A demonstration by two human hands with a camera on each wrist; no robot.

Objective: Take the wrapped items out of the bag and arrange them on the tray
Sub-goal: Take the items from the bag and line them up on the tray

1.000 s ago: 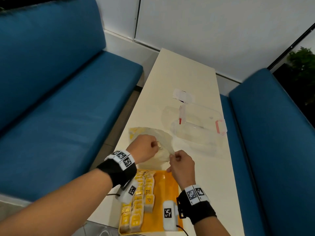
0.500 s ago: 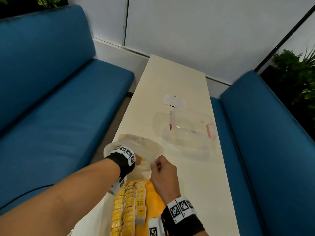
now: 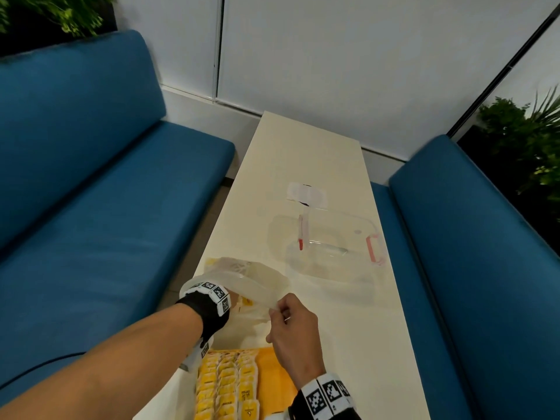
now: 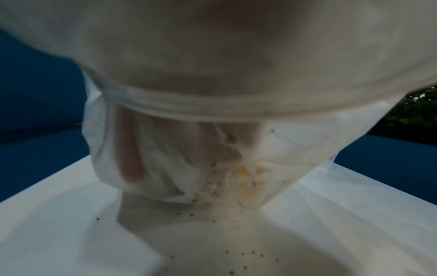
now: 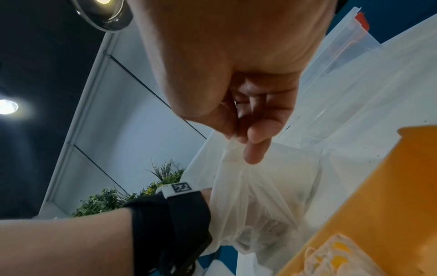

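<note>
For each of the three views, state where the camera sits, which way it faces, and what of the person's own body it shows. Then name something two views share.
Head: looks forward and down the table; both forearms, right hand.
Left wrist: faces along the left hand, seen inside the bag.
Right wrist: low, tilted upward; right hand pinching the bag rim, left forearm.
Shared: bag and orange tray in head and right wrist views.

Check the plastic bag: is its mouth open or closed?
Open. The right hand pinches the bag rim and holds it up, while the left hand is inside past the wrist, fingers visible through the film.
</note>
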